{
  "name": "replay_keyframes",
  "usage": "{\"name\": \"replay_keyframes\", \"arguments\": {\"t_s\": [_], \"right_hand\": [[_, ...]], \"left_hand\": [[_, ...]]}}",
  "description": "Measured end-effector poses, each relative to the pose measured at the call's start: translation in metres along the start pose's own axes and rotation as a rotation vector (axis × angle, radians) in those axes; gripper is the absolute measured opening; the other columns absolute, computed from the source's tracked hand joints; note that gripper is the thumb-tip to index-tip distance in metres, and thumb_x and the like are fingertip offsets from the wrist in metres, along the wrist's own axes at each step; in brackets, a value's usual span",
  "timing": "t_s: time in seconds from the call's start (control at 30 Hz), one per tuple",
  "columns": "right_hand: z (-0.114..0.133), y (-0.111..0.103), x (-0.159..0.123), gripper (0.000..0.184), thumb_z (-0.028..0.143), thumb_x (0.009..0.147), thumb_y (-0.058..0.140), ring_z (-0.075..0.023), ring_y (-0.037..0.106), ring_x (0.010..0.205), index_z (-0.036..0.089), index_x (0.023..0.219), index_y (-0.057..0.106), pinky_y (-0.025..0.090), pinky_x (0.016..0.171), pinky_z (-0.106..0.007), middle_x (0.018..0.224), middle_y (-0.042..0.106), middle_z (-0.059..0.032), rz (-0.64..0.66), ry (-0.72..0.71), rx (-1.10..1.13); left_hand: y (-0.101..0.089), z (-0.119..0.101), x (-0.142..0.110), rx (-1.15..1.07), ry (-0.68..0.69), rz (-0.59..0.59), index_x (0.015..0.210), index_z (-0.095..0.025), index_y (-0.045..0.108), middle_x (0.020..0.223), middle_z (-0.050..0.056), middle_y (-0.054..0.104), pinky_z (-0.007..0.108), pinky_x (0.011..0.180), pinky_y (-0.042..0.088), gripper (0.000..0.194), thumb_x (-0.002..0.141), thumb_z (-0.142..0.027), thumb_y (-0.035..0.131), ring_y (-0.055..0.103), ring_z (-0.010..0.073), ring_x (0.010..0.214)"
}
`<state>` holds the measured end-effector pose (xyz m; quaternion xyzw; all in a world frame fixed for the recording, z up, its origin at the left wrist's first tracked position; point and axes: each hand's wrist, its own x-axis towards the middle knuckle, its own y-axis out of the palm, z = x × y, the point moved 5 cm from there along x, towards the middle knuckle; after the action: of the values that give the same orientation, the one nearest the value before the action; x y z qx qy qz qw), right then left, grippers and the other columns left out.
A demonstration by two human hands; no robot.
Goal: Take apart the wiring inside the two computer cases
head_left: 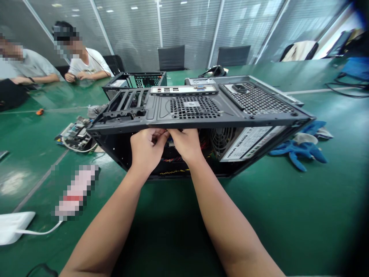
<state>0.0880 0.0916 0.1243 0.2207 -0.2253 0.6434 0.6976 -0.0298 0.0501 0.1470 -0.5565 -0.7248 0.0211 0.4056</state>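
A black computer case (161, 125) lies on the table with its back panel facing up and its open side toward me. Both of my hands reach in under the panel's near edge. My left hand (147, 148) is closed, thumb against curled fingers, and what it pinches is hidden. Close beside it, my right hand (186, 144) has its fingers bent inward, their tips partly covered by the case edge. Bundled cables (173, 159) run below the hands. To their right sits the power supply (248, 144) with its fan and label.
Blue gloves (301, 150) lie right of the case. Circuit boards (76, 134) with cables are at left, near a blurred pink phone-like object (76, 190) on a white cable. Another case (147, 79) stands behind. Two people (86, 63) sit at the far left.
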Motion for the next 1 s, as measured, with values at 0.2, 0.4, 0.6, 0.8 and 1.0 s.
{"name": "replay_keyframes", "arguments": {"t_s": [0.2, 0.4, 0.6, 0.8, 1.0], "right_hand": [[0.007, -0.001, 0.001, 0.023, 0.038, 0.089, 0.058, -0.0241, 0.065, 0.109, 0.026, 0.104, 0.071, 0.047, 0.104, -0.041, 0.089, 0.074, -0.0034, 0.012, -0.011, -0.038], [0.011, -0.001, 0.002, 0.026, 0.041, 0.090, 0.058, -0.0251, 0.063, 0.114, 0.025, 0.107, 0.070, 0.045, 0.105, -0.042, 0.095, 0.074, -0.0043, 0.039, -0.044, -0.043], [0.004, -0.001, 0.000, 0.024, 0.041, 0.092, 0.054, -0.0246, 0.065, 0.110, 0.025, 0.101, 0.070, 0.045, 0.105, -0.042, 0.087, 0.074, -0.0025, 0.020, -0.020, -0.052], [0.011, -0.002, 0.000, 0.022, 0.039, 0.088, 0.061, -0.0259, 0.065, 0.109, 0.025, 0.101, 0.070, 0.046, 0.105, -0.044, 0.087, 0.073, -0.0037, 0.012, -0.029, -0.089], [0.013, -0.003, -0.001, 0.020, 0.036, 0.086, 0.062, -0.0260, 0.065, 0.109, 0.025, 0.102, 0.070, 0.044, 0.105, -0.044, 0.088, 0.073, -0.0041, -0.004, -0.041, -0.095]], "left_hand": [[0.001, 0.004, 0.000, -0.001, 0.005, 0.006, 0.079, -0.018, 0.072, 0.075, 0.002, 0.076, 0.023, 0.056, 0.052, 0.010, 0.081, -0.018, 0.062, 0.070, 0.0158, 0.066], [0.004, 0.014, 0.003, -0.105, -0.033, 0.075, 0.082, -0.017, 0.072, 0.077, 0.003, 0.076, 0.025, 0.060, 0.054, 0.012, 0.083, -0.020, 0.060, 0.069, 0.0146, 0.063], [0.006, 0.020, 0.004, -0.248, -0.100, 0.092, 0.079, -0.017, 0.070, 0.073, 0.003, 0.074, 0.024, 0.057, 0.054, 0.009, 0.081, -0.022, 0.063, 0.066, 0.0132, 0.060], [0.001, 0.012, 0.003, -0.108, -0.044, 0.039, 0.076, -0.018, 0.069, 0.070, 0.001, 0.073, 0.023, 0.056, 0.054, 0.008, 0.078, -0.018, 0.062, 0.066, 0.0125, 0.057], [-0.001, 0.004, 0.002, 0.003, 0.035, -0.009, 0.075, -0.018, 0.068, 0.068, -0.001, 0.073, 0.022, 0.058, 0.054, 0.004, 0.073, -0.016, 0.066, 0.065, 0.0119, 0.058]]}}
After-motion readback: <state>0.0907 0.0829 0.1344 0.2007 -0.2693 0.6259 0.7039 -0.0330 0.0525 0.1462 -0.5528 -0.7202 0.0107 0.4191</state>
